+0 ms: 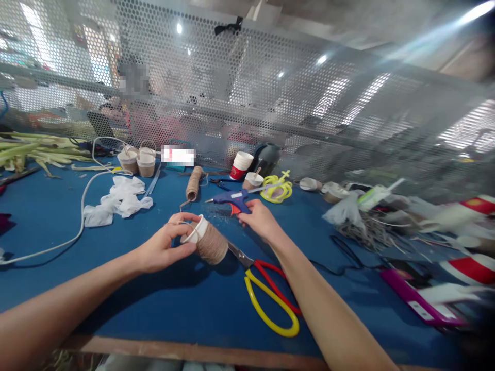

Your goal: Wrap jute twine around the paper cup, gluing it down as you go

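Fingers of the left hand [162,251] curl around the white rim of a paper cup wrapped in jute twine [207,240], thumb on the near side and fingertips over the top edge, so the cup is gripped and lies tilted on its side just above the blue table [181,304]. A loose strand of twine runs across the cup's mouth under the fingertips. Right hand [259,219] reaches forward and closes on the handle of a blue glue gun [234,198], which has an orange trigger and a nozzle pointing left; the fingers wrap the grip, though how tightly cannot be told.

Between the two forearms, just beside the cup, lie scissors with red and yellow handles [270,293], blades pointing up toward the cup. Behind the cup stands a spool of jute twine [193,184], lying lengthwise. To its left sits crumpled white plastic [118,201], with a white cable [83,206] looping past it. Farther back are two twine-covered cups [138,161]. A red and white paper cup [240,166] stands near a dark rounded object, and a coil of yellow-green cord [276,189] lies to the right of the glue gun's tail. Green leaf strips [34,149] are heaped at the far left.

A label on the teal box at the back is blurred out, and print on the red and white cup is too small to read. No other writing is legible.
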{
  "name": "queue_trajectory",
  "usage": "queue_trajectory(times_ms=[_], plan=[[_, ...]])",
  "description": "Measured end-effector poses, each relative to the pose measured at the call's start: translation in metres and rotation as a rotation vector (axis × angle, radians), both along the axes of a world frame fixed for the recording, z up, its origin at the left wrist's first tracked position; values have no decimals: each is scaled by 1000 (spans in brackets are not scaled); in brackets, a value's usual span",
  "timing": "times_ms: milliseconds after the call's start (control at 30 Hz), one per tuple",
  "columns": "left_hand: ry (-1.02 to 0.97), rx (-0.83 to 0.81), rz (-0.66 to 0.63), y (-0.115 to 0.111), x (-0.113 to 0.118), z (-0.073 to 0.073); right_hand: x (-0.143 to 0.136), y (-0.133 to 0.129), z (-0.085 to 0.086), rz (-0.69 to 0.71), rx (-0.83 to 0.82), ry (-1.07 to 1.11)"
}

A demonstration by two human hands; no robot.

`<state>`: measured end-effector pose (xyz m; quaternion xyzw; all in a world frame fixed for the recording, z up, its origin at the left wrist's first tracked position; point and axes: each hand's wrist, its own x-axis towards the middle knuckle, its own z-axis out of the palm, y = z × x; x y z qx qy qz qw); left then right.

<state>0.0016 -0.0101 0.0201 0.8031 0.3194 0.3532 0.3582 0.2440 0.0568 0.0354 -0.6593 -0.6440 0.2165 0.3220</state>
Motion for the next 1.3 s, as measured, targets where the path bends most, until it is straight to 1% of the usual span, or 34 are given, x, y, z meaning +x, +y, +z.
queue_trajectory(times_ms=[100, 133, 167, 233, 333, 433, 533, 633, 767, 833, 1000, 1300], plan=[[21, -15, 15, 3, -2, 1, -4, -26, 26, 89, -1, 127], [25, -19, 21, 5, -2, 2, -6, -36, 33, 156, -40, 235], [29, -21, 25, 6, -3, 2, -8, -46, 39, 210, -85, 280], [39, -23, 35, 8, -4, 2, -13, -62, 46, 264, -113, 265], [38, -21, 51, 10, -5, 1, -20, -77, 44, 277, -82, 241], [39, -29, 64, 11, -5, 1, -23, -83, 38, 322, -115, 229], [33, -43, 82, 12, -5, 0, -24, -87, 35, 309, -129, 123], [27, -43, 88, 13, -5, -3, -24, -90, 37, 285, -67, 29], [48, -50, 84, 14, -6, -3, -26, -91, 39, 339, -36, -20], [56, -51, 82, 13, -5, -1, -26, -90, 37, 360, -9, -69], [64, -48, 74, 13, -6, 0, -27, -89, 32, 380, 120, -253], [51, -10, 68, 14, -6, -4, -32, -97, 42, 401, 151, -411]])
